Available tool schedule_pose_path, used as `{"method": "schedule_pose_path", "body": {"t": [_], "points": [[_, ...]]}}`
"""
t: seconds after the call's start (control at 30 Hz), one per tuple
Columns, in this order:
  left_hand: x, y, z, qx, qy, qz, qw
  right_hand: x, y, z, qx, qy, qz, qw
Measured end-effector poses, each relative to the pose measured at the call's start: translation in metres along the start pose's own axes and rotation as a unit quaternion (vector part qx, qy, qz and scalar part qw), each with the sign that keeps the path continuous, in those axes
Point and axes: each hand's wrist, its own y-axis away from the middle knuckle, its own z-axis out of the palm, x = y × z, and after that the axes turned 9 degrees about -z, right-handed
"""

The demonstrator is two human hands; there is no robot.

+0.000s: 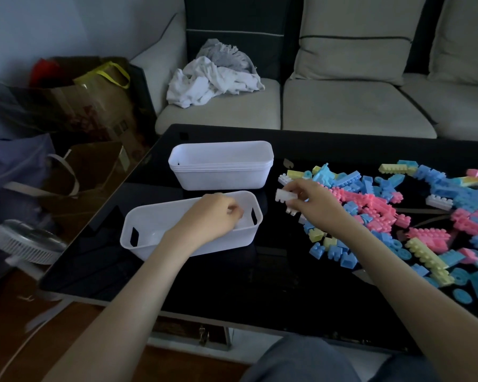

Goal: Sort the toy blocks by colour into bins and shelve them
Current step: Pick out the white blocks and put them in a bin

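On the black worktop (260,271), the right hand (319,205) has its grip pinched on a white block (285,195) at the left edge of the pastel block pile (370,205). The left hand (209,216) hovers over the near white bin (226,241) with its fingers curled; I cannot tell whether its grip holds anything. The stacked bins (221,175) sit behind.

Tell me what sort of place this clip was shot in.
Most likely a home living room: a cushioned sofa with crumpled laundry on it, a glossy black table strewn with toy blocks, and a floor fan beside shopping bags.
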Motion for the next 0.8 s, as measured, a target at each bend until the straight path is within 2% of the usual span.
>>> {"method": "schedule_pose_path", "body": {"t": [0.07, 0.13, 0.2, 0.33, 0.47, 0.57, 0.63, 0.7, 0.8], "points": [[0.010, 0.005, -0.001, 0.045, 0.072, 0.013, 0.996, -0.007, 0.002, -0.004, 0.032, -0.129, 0.033, 0.991], [0.025, 0.011, 0.001, 0.051, 0.131, 0.022, 0.990, -0.012, 0.002, -0.004, 0.055, -0.238, 0.062, 0.968], [0.040, 0.013, 0.005, 0.044, 0.134, 0.036, 0.989, -0.016, 0.001, 0.001, 0.070, -0.255, 0.073, 0.962], [0.048, 0.011, 0.013, 0.036, 0.093, 0.045, 0.994, -0.015, 0.003, 0.012, 0.054, -0.199, 0.094, 0.974], [0.037, 0.015, 0.009, 0.030, 0.105, 0.068, 0.992, -0.014, 0.013, 0.027, -0.050, -0.072, 0.047, 0.995], [0.019, 0.019, 0.004, 0.085, 0.106, 0.058, 0.989, -0.017, 0.022, 0.042, -0.083, -0.062, 0.021, 0.994], [0.001, 0.022, -0.002, 0.145, 0.090, 0.025, 0.985, -0.019, 0.026, 0.049, -0.097, -0.054, 0.014, 0.994], [-0.019, 0.025, -0.008, 0.179, 0.042, -0.036, 0.982, -0.019, 0.030, 0.055, -0.102, 0.006, -0.016, 0.995], [-0.042, 0.028, -0.014, 0.154, -0.059, -0.115, 0.980, -0.018, 0.038, 0.065, -0.079, 0.082, -0.082, 0.990]]}}
